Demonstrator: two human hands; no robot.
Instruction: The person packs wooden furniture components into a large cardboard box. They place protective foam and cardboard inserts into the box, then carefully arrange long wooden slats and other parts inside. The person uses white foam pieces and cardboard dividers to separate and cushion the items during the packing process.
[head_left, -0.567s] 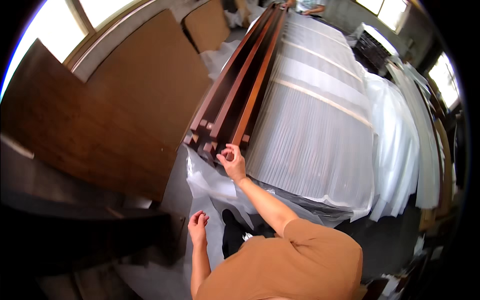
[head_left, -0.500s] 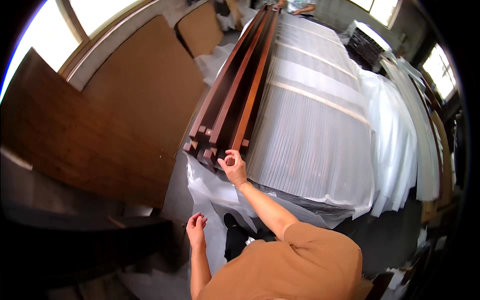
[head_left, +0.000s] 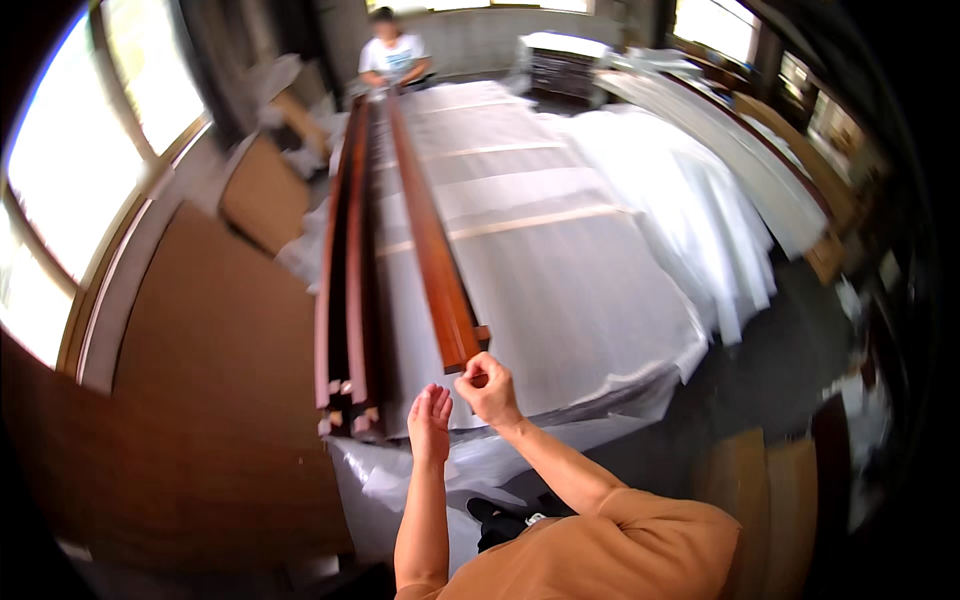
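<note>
My right hand (head_left: pixel 488 392) grips the near end of a long, glossy reddish-brown wooden beam (head_left: pixel 430 255), its fingers curled at the corner. The beam runs away from me across a broad stack wrapped in translucent sheeting (head_left: pixel 560 290). My left hand (head_left: pixel 430 424) is raised just left of the beam's end, its fingers stretched upward and apart from the wood as far as I can see. Farther left lies a pile of similar dark brown beams (head_left: pixel 362 290), their squared ends toward me. A co-worker (head_left: pixel 396 55) stands at the far end, hands close to the beams.
Large brown boards (head_left: pixel 210 330) lean by the window on the left. White plastic sheeting (head_left: pixel 680 210) drapes over the stack's right side. Long pale panels (head_left: pixel 735 165) lie beyond it. A dark, white-topped stack (head_left: pixel 562 65) stands at the back.
The rightmost beam has come away from the pile and moved right over the wrapped stack with my right hand. My left hand has risen toward its end. The view has swung.
</note>
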